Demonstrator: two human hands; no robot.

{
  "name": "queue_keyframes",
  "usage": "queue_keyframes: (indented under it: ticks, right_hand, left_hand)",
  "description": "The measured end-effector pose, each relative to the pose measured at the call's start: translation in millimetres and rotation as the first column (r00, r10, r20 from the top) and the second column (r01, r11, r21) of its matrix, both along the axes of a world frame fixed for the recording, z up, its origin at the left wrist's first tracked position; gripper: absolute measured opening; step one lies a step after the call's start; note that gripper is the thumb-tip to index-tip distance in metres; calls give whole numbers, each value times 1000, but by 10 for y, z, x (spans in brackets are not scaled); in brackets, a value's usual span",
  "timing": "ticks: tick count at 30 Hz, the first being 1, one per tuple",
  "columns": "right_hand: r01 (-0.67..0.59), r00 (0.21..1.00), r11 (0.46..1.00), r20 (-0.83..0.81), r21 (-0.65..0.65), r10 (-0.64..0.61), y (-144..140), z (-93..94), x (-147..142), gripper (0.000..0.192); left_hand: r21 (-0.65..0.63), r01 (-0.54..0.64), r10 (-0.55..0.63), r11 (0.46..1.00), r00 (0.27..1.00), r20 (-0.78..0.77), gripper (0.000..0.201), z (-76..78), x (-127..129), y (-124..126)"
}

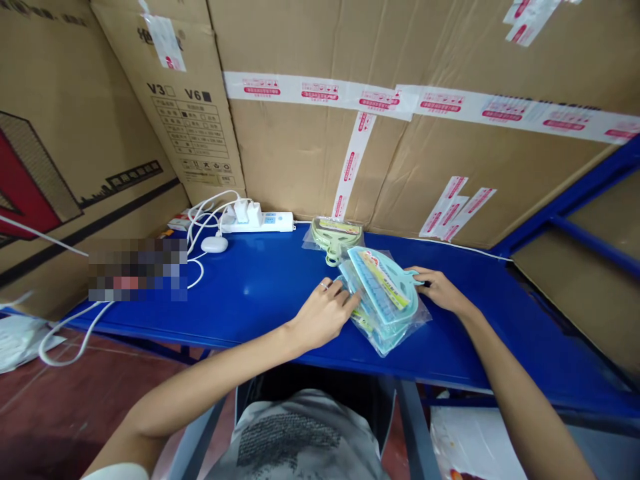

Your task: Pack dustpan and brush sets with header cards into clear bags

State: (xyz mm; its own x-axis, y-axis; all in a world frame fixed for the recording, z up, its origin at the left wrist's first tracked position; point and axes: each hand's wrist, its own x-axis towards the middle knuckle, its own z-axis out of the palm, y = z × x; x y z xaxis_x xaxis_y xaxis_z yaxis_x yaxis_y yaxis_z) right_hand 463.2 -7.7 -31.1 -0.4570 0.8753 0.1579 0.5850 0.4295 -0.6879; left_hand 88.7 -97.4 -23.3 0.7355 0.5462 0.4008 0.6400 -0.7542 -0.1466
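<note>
A small pile of light-blue, fan-shaped plastic items in clear bags (pixel 387 287) lies on the blue table, right of centre. Its top piece carries a yellow-green label and has a small handle at its right end. My right hand (pixel 437 290) pinches that handle between thumb and fingers. On the other side, my left hand (pixel 327 313), with a ring on one finger, has its fingers curled over the left edge of the lower bags. Part of those bags is hidden beneath its fingers. Behind the pile lies a pale green item of similar shape (pixel 336 233), bagged too.
A white power strip (pixel 270 221) with plugs and tangled white cables stands at the back left. Beside it lies a small white case (pixel 215 244). Taped cardboard (pixel 310 153) walls the back of the blue table (pixel 265 287). A blue metal frame (pixel 590 233) rises at the right.
</note>
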Motion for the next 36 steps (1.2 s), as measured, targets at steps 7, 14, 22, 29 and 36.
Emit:
queue_keyframes:
  ticks: [7, 14, 22, 29, 36]
  right_hand:
    - [6, 1000, 1000, -19, -2, -6, -47, 46, -37, 42]
    - [-1, 1000, 1000, -23, 2, 1, -42, 19, -26, 48]
    - [-4, 999, 1000, -48, 29, 5, -42, 4, -33, 49]
    - [-10, 999, 999, -41, 36, 12, -61, 20, -45, 46]
    - [4, 999, 999, -34, 49, -2, -45, -32, -10, 46]
  left_hand:
    - [52, -52, 52, 997, 999, 9, 41, 11, 92, 3]
    - [325, 55, -134, 944, 965, 225, 13, -48, -173, -241]
    - [335, 30, -103, 942, 974, 203, 23, -68, -269, -208]
    - [349, 57, -155, 935, 953, 260, 18, -10, -275, -127]
    - [449, 78, -197, 890, 954, 227, 10, 5, -244, -117]
